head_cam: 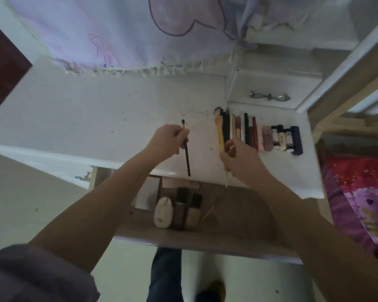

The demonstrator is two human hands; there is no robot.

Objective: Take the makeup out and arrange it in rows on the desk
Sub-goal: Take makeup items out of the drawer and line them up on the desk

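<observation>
My left hand [165, 141] pinches a thin dark brush [186, 149] near its top, and its long smooth stick hangs down past the front edge of the white desk [96, 118]. My right hand [238, 158] holds a skinny yellow brush [221, 138] with a fluffy tip, just beside the row of makeup [260, 132]. That row has long pencils, shiny tubes and small round bottles lying side by side. Below my hands is the open drawer [238, 212], brown inside, with a white rounded lump and some dark boxy bottles [186, 211]. A pair of glasses [270, 96] sits on the little white shelf [275, 83].
</observation>
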